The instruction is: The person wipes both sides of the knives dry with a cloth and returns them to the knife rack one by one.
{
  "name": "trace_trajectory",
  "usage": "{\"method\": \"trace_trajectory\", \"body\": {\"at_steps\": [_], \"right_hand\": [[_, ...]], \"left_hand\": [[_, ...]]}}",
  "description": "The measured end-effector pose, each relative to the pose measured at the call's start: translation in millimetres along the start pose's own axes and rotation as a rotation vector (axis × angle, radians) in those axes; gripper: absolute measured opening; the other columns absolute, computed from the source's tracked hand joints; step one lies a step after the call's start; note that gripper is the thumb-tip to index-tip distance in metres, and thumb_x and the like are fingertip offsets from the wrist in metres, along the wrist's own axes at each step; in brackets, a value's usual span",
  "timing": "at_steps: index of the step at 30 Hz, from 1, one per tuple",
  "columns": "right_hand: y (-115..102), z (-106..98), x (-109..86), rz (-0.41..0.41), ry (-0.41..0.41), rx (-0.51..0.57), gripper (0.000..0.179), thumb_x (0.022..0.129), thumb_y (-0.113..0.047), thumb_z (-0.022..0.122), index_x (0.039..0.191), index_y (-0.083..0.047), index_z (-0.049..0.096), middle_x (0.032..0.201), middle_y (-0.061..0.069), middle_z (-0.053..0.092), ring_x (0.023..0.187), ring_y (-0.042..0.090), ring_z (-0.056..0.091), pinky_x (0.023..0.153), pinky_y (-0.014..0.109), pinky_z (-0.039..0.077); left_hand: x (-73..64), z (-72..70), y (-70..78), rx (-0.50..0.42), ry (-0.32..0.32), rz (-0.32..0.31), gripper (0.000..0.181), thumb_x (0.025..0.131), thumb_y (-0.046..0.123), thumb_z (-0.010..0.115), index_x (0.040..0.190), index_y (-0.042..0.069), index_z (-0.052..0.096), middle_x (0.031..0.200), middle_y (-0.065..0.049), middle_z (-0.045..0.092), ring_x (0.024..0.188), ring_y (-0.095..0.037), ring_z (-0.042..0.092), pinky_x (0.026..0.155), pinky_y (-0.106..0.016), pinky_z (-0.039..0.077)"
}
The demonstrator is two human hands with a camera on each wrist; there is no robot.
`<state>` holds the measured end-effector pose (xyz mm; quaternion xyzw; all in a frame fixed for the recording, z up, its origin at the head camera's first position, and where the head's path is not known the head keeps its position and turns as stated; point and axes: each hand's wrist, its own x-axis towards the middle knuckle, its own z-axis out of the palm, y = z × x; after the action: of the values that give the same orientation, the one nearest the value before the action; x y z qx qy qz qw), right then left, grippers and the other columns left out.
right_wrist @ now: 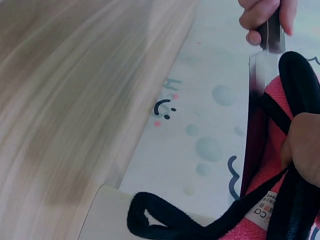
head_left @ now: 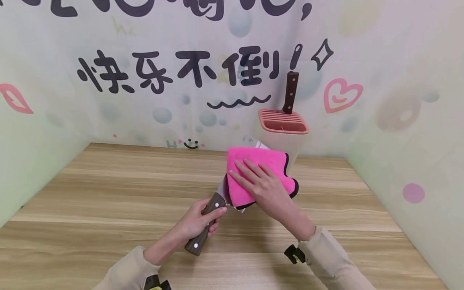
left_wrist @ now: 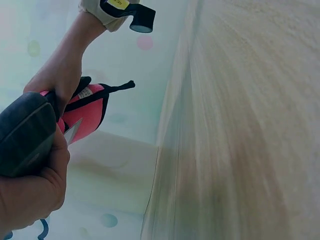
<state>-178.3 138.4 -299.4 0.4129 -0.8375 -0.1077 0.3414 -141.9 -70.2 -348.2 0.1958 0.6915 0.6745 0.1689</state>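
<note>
My left hand grips the dark riveted handle of a kitchen knife, held above the table with its blade angled up and away to the right. A bright pink cloth with black edging covers most of the blade. Spread over the cloth, the fingers of my right hand press it to the blade, while the thumb is tucked underneath. In the right wrist view, a bare strip of blade shows between handle and cloth. The cloth's black loop and white label hang on the underside.
Behind the cloth stands a pale knife block with a pink slotted top, against the back wall. A second knife with a brown handle sticks up from it. The wood-grain table is bounded by printed cloth walls on three sides.
</note>
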Motion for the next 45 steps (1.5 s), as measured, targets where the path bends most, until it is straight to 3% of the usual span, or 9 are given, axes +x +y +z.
{"method": "trace_trajectory", "body": {"at_steps": [18,27,34,40,45], "right_hand": [[24,12,-1.7,0.233,0.033,0.077,0.050,0.078,0.007,0.058,0.125,-0.011,0.052,0.129,0.015,0.047,0.118,0.031,0.043,0.088,0.045,0.044],[30,15,-4.4,0.317,0.017,0.112,0.053,0.076,0.004,0.063,0.126,-0.009,0.051,0.129,0.016,0.046,0.118,0.032,0.043,0.092,0.045,0.041],[29,16,-6.3,0.291,0.063,0.068,0.048,0.078,0.003,0.063,0.124,-0.009,0.053,0.127,0.017,0.049,0.116,0.033,0.045,0.089,0.046,0.043],[23,14,-7.3,0.208,0.115,0.003,0.047,0.076,0.006,0.063,0.120,-0.009,0.056,0.123,0.017,0.052,0.113,0.033,0.047,0.087,0.046,0.044],[15,12,-7.0,0.129,0.108,-0.006,0.050,0.074,0.006,0.064,0.121,-0.011,0.056,0.124,0.015,0.051,0.115,0.031,0.046,0.089,0.044,0.043]], "left_hand": [[-1.8,2.2,-5.2,0.011,0.004,-0.004,0.026,0.090,0.022,0.054,0.087,-0.003,0.045,0.058,-0.001,0.046,0.044,-0.006,0.044,0.041,-0.019,0.041],[-2.8,0.3,-4.1,0.016,-0.006,-0.003,0.029,0.089,0.025,0.054,0.088,-0.003,0.045,0.058,-0.001,0.046,0.044,-0.006,0.044,0.041,-0.019,0.041],[-3.5,0.4,-2.1,0.013,-0.007,-0.011,0.029,0.089,0.025,0.054,0.088,-0.002,0.045,0.058,-0.002,0.046,0.044,-0.006,0.044,0.041,-0.020,0.041],[-3.5,0.9,-0.9,0.010,0.007,-0.022,0.029,0.089,0.025,0.055,0.086,-0.002,0.044,0.058,-0.002,0.046,0.044,-0.006,0.043,0.041,-0.019,0.041],[-3.3,0.5,0.6,0.017,0.030,-0.041,0.031,0.088,0.028,0.056,0.085,0.000,0.044,0.057,-0.001,0.047,0.044,-0.007,0.044,0.041,-0.020,0.041]]}}
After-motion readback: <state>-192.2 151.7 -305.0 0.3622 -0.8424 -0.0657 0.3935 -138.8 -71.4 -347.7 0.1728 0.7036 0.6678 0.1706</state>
